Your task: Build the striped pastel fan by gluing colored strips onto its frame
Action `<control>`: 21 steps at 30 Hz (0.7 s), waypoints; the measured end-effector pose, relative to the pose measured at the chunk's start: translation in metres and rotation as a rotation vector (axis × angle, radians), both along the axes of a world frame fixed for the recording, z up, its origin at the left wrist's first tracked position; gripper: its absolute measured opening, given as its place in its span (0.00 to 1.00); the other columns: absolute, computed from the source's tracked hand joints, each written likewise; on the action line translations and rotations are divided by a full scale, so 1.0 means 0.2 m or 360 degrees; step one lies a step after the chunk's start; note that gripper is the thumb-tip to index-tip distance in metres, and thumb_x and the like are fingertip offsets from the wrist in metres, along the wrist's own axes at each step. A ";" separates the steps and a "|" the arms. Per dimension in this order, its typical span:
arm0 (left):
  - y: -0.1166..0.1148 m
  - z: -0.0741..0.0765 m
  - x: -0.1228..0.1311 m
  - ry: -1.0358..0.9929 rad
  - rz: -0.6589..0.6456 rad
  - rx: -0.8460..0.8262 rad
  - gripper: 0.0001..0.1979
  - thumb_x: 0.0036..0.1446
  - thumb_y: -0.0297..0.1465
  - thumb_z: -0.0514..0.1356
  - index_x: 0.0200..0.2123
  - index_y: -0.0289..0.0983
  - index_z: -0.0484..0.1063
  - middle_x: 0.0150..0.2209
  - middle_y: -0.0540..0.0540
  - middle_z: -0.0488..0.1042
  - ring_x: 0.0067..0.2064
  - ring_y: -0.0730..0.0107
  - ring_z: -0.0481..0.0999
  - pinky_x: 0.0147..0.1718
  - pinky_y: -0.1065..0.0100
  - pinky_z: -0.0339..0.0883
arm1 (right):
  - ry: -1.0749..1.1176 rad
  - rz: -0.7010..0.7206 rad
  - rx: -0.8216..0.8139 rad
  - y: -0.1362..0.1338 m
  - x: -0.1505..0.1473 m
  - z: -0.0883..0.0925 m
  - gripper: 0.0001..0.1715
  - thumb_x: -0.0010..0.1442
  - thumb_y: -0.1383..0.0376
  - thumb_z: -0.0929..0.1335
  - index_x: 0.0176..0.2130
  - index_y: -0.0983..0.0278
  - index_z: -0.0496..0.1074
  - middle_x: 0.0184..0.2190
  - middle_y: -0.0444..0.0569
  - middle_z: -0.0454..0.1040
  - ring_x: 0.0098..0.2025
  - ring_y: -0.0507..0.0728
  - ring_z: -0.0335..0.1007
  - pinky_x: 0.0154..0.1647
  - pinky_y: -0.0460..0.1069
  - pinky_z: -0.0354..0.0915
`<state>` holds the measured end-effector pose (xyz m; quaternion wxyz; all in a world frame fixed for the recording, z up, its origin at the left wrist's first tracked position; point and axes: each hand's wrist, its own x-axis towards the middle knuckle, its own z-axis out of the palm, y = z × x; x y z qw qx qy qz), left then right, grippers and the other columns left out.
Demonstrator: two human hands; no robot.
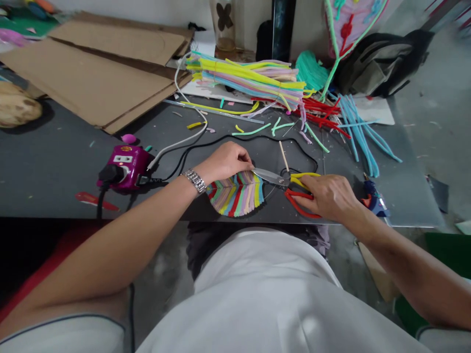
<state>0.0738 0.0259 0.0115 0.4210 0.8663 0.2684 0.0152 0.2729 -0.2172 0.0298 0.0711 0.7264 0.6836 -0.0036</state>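
Note:
A striped leaf-shaped piece made of coloured pipe cleaners (237, 196) lies near the table's front edge. My left hand (230, 159) is over its upper edge, fingers pinched together on it. In my right hand (329, 196) is a pair of scissors (274, 177), one handle loop yellow and the other red. Their blades point left, and the tips reach the piece's upper right edge beside my left fingertips. Exactly what lies between the blades is too small to tell.
Behind lie bundled pipe cleaners (250, 78), red ones (320, 110) and blue ones (362, 127). A purple power socket (128, 166) with cables stands left, cardboard sheets (99, 73) behind it. A glue gun (375, 198) rests right. A black cable (257, 138) curves behind my hands.

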 end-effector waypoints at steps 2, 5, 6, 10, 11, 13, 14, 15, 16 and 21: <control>0.00 0.00 0.00 -0.0007 -0.0016 0.0006 0.07 0.56 0.33 0.68 0.29 0.36 0.82 0.29 0.46 0.83 0.31 0.68 0.78 0.33 0.67 0.64 | 0.0004 0.0011 -0.0052 0.02 0.00 0.01 0.30 0.73 0.45 0.60 0.40 0.64 0.77 0.33 0.54 0.83 0.30 0.57 0.73 0.33 0.51 0.43; 0.00 0.00 0.00 0.0005 -0.0016 0.0037 0.07 0.56 0.33 0.68 0.29 0.36 0.82 0.29 0.46 0.83 0.31 0.69 0.78 0.33 0.68 0.65 | -0.0011 0.0033 -0.0159 0.04 0.00 0.03 0.31 0.74 0.45 0.58 0.41 0.64 0.76 0.33 0.54 0.83 0.31 0.58 0.73 0.32 0.52 0.41; 0.00 0.00 0.00 0.0014 -0.0007 0.0049 0.07 0.56 0.33 0.68 0.29 0.36 0.82 0.29 0.46 0.83 0.30 0.69 0.77 0.33 0.67 0.65 | -0.0026 0.0042 -0.0198 0.04 0.01 0.03 0.31 0.74 0.45 0.57 0.42 0.64 0.76 0.33 0.55 0.83 0.31 0.58 0.73 0.32 0.52 0.41; -0.01 0.00 0.00 0.0032 0.0021 0.0089 0.06 0.57 0.32 0.68 0.30 0.35 0.82 0.29 0.46 0.83 0.31 0.68 0.77 0.35 0.67 0.65 | -0.0083 0.0068 -0.0356 0.06 0.00 0.05 0.25 0.74 0.50 0.59 0.46 0.64 0.76 0.34 0.56 0.84 0.32 0.59 0.75 0.32 0.52 0.41; -0.01 0.00 0.00 0.0032 0.0018 0.0097 0.06 0.57 0.31 0.67 0.30 0.35 0.82 0.28 0.46 0.82 0.31 0.68 0.77 0.35 0.67 0.65 | -0.0096 0.0066 -0.0400 0.07 0.00 0.06 0.23 0.73 0.51 0.61 0.47 0.64 0.76 0.35 0.56 0.85 0.32 0.60 0.75 0.32 0.52 0.41; -0.01 0.00 0.00 0.0027 0.0012 0.0109 0.06 0.57 0.31 0.67 0.30 0.35 0.82 0.27 0.46 0.81 0.31 0.68 0.77 0.35 0.67 0.65 | -0.0126 0.0045 -0.0484 0.08 -0.02 0.07 0.21 0.72 0.52 0.63 0.50 0.64 0.75 0.37 0.57 0.85 0.34 0.61 0.77 0.31 0.52 0.41; -0.01 0.00 0.00 0.0021 0.0013 0.0112 0.06 0.57 0.31 0.67 0.29 0.35 0.82 0.27 0.47 0.81 0.31 0.68 0.77 0.35 0.67 0.65 | -0.0144 0.0032 -0.0521 0.09 -0.02 0.07 0.21 0.71 0.52 0.63 0.51 0.64 0.75 0.38 0.57 0.85 0.34 0.61 0.77 0.31 0.52 0.41; -0.01 -0.01 0.00 0.0012 0.0016 0.0108 0.06 0.57 0.30 0.67 0.29 0.36 0.82 0.26 0.47 0.80 0.31 0.68 0.77 0.35 0.67 0.65 | -0.0161 0.0019 -0.0549 0.09 -0.03 0.08 0.22 0.71 0.52 0.63 0.52 0.64 0.75 0.38 0.57 0.85 0.34 0.61 0.77 0.31 0.52 0.40; -0.01 -0.01 0.01 0.0000 0.0026 0.0097 0.05 0.56 0.30 0.67 0.28 0.36 0.81 0.26 0.47 0.80 0.31 0.68 0.76 0.35 0.67 0.64 | -0.0177 0.0009 -0.0563 0.10 -0.03 0.08 0.22 0.71 0.52 0.64 0.52 0.64 0.75 0.38 0.57 0.85 0.34 0.61 0.77 0.31 0.51 0.40; -0.01 0.03 -0.03 -0.0168 0.0287 -0.0206 0.06 0.57 0.29 0.65 0.28 0.35 0.77 0.27 0.49 0.78 0.28 0.73 0.71 0.31 0.70 0.63 | -0.0146 -0.0007 -0.0336 0.05 0.00 0.10 0.19 0.70 0.54 0.65 0.47 0.65 0.76 0.33 0.56 0.83 0.30 0.59 0.75 0.30 0.51 0.41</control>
